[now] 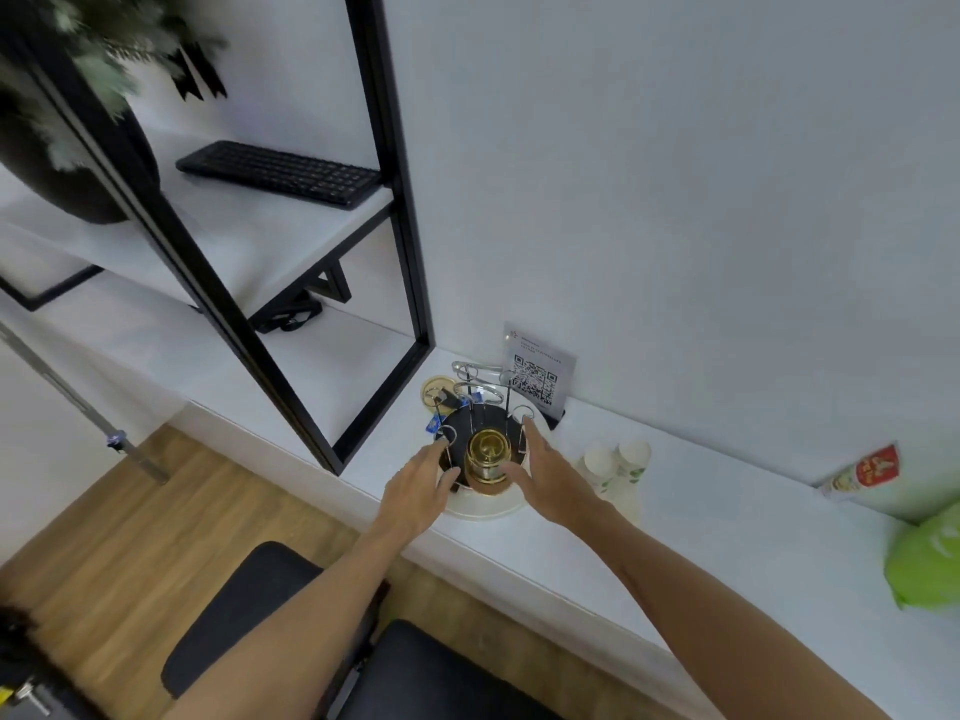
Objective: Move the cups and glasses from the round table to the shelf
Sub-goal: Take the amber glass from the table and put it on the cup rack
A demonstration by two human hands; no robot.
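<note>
A clear glass with gold trim (487, 459) stands on a round cup rack with wire posts (470, 402), which rests on a white tray (488, 509) on the white shelf ledge (571, 553). My left hand (418, 483) is at the glass's left, fingers spread, near a wire post. My right hand (543, 472) is at its right, fingers apart and close to the glass. Neither hand is closed around it.
Stacked paper cups (618, 467) lie right of the tray. A QR-code sign (537, 374) stands behind the rack. A black-framed shelf unit (400, 210) holds a keyboard (280, 171) and a potted plant (67, 96). A green bag (930, 558) and a red packet (867, 472) sit far right. Black chairs (249, 610) are below.
</note>
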